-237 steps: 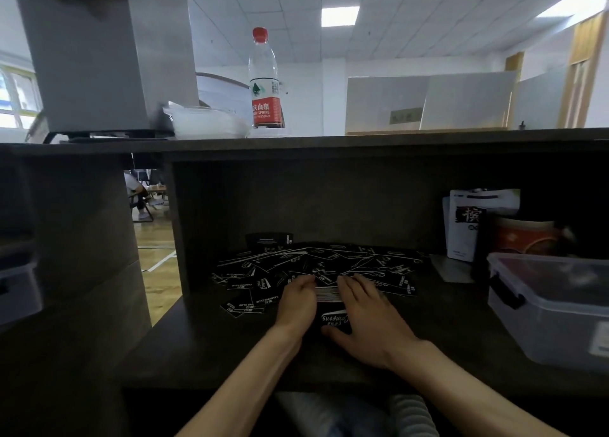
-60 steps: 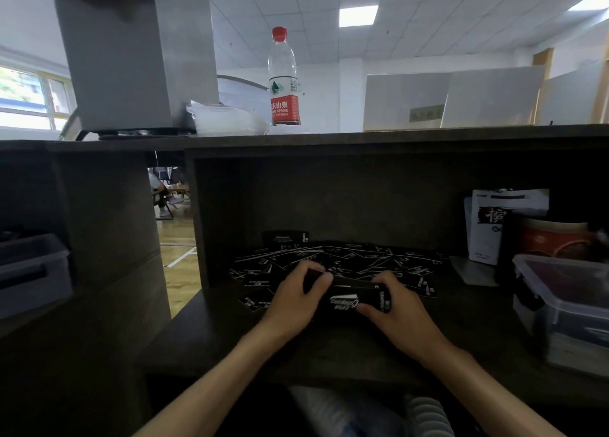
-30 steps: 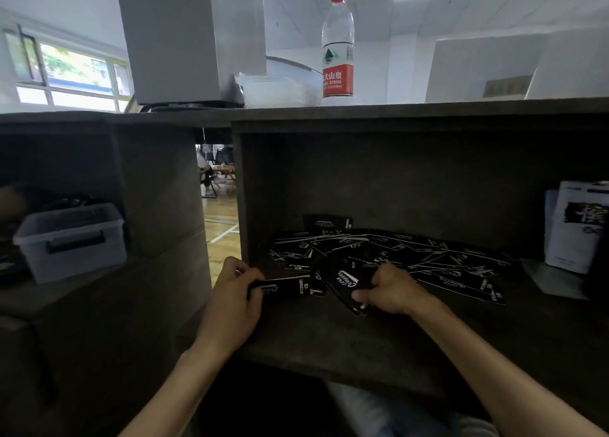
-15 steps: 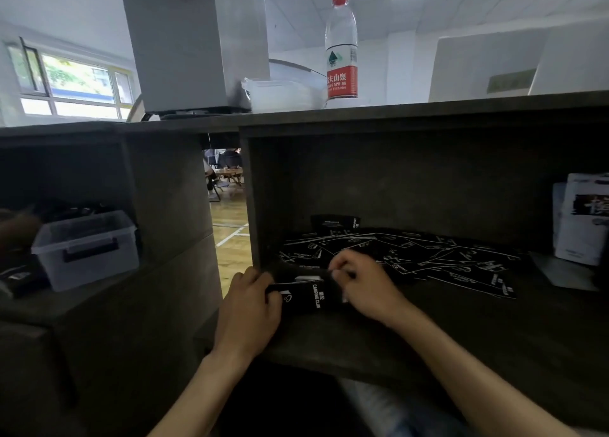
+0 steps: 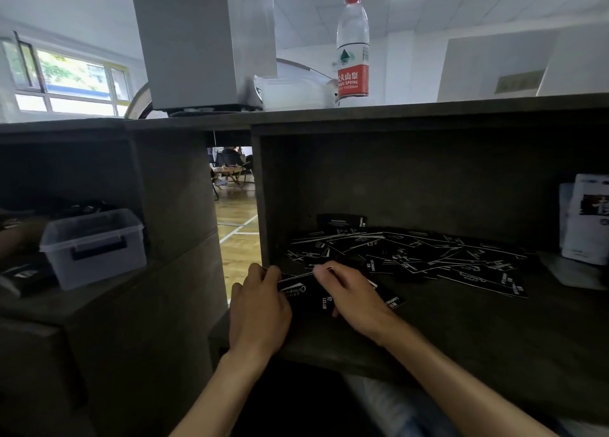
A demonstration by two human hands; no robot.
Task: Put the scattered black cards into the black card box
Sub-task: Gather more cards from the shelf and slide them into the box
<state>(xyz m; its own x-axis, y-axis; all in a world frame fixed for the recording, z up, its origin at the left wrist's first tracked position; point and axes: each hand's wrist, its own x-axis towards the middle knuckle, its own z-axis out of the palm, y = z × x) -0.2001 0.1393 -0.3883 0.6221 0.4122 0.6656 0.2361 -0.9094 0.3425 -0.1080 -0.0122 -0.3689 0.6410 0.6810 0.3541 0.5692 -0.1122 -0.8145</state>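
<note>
Black cards (image 5: 412,258): scattered beyond both hands.
Left hand (image 5: 258,308): grips card stack (image 5: 306,293).
Right hand (image 5: 352,293): pinches same stack.

Both bare forearms are reaching toward 12 o'clock; the left hand (image 5: 260,308) and right hand (image 5: 354,293) are curling their fingers, pinching something dark between them.

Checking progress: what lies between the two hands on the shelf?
In the head view, a small batch of black cards lies between the left hand and right hand, both gripping it.
</note>
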